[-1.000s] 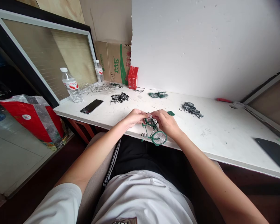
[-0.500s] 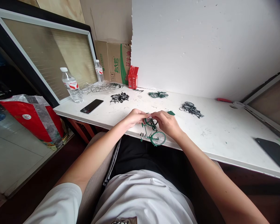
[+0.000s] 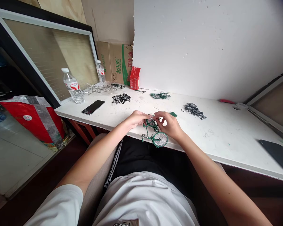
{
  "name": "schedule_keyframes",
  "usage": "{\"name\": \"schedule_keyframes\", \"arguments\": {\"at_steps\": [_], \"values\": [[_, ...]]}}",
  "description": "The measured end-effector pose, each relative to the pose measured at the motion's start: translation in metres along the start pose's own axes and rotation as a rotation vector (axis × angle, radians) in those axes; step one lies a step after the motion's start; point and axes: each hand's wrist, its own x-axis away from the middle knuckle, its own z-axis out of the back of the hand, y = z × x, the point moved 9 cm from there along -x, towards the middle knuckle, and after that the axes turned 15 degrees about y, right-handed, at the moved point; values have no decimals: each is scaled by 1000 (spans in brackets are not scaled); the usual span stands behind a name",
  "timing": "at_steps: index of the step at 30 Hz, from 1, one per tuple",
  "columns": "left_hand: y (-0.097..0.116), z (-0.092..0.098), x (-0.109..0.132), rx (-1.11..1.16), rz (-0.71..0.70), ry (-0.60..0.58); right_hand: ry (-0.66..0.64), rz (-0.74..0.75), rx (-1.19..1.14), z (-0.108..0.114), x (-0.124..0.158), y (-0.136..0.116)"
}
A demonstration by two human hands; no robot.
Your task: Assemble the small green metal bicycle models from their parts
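A green model bicycle (image 3: 159,139) hangs tilted over the front edge of the table, its front wheel and handlebar toward me. My left hand (image 3: 138,119) is closed on its rear wheel from the left, thumb and fingers pinching the rim. On the other side, my right hand (image 3: 167,123) is closed with bent fingers and thumb at the rear of the same bicycle, near the wheel hub. Its fingertips partly cover that spot, so any small part there is hidden. A small green piece (image 3: 173,114) lies on the table just beyond my right hand.
On the white table (image 3: 217,135) lie black bicycle parts (image 3: 121,98), green parts (image 3: 160,95) and grey parts (image 3: 193,110). A phone (image 3: 93,107), a water bottle (image 3: 73,86) and another bottle (image 3: 100,72) stand left. Behind are a red box (image 3: 135,78) and a carton (image 3: 115,61).
My right hand's fingers have lifted and curled, opening a gap between thumb and index finger. My left hand and the model bicycle stay nearly in place.
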Motion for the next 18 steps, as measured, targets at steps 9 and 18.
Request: {"name": "schedule_keyframes", "arguments": {"at_steps": [9, 18], "values": [[2, -3, 3, 27, 9, -13, -14, -6, -14, 2, -1, 1], [3, -3, 6, 32, 20, 18, -4, -22, -13, 2, 0, 3]]}}
